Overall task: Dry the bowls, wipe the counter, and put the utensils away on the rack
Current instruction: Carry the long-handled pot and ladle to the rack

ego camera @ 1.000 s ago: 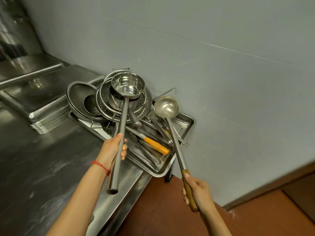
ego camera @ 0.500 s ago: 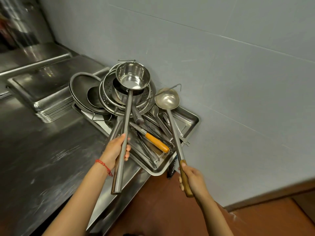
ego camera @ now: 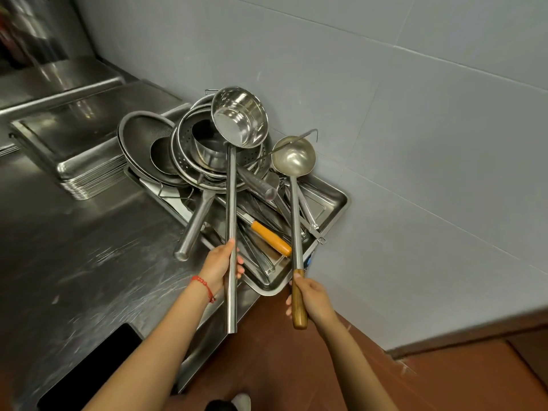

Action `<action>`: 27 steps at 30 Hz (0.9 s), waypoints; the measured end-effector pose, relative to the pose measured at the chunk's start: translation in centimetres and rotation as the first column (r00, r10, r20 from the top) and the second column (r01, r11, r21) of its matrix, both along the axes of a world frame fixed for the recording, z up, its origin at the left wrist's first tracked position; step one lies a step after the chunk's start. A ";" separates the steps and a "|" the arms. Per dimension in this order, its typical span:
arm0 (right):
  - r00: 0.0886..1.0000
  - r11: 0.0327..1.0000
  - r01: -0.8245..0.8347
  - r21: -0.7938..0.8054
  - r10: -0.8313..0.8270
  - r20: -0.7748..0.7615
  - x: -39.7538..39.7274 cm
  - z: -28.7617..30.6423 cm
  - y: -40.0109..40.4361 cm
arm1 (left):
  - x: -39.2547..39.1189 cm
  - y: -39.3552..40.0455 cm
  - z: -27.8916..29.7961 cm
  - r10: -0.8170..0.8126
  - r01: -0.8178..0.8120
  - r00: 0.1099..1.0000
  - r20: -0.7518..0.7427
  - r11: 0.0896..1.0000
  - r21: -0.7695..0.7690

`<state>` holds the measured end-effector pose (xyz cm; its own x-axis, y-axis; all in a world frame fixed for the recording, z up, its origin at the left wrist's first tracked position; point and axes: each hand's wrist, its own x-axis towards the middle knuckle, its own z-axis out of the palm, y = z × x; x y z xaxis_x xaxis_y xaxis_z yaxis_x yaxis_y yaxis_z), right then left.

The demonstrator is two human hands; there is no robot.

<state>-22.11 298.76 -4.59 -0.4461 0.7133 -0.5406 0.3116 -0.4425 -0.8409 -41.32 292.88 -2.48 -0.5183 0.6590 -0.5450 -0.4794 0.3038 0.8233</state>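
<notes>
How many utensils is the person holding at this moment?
2. The left hand grips a deep steel ladle; the right hand grips a wooden-handled ladle. Both are raised over the tray of other utensils.

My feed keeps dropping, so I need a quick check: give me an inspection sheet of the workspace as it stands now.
Surface: steel counter, scuffed, with faint streaks.
Job's things: deep scoop ladle and round ladle, both held up over the utensil tray at the counter's corner.
Clutter: tray piled with strainers, colanders and an orange-handled tool; stack of flat trays beside it.
Grips: left hand grips the scoop ladle's steel handle; right hand grips the round ladle's wooden handle.
Cables: nothing seen.
Surroundings: grey tiled wall, reddish-brown floor.
</notes>
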 end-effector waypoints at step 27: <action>0.967 0.941 -0.218 0.259 0.172 0.188 -2.4 -1.8 -0.4 | 1.8 2.1 -2.8 -0.159 0.143 0.968 -0.193 0.985 -0.095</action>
<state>-24.53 298.33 -6.38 -0.5153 0.7518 -0.4113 0.5086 -0.1181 -0.8529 -39.54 295.03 -5.27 -0.5191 0.6967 -0.4951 -0.2521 0.4287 0.8676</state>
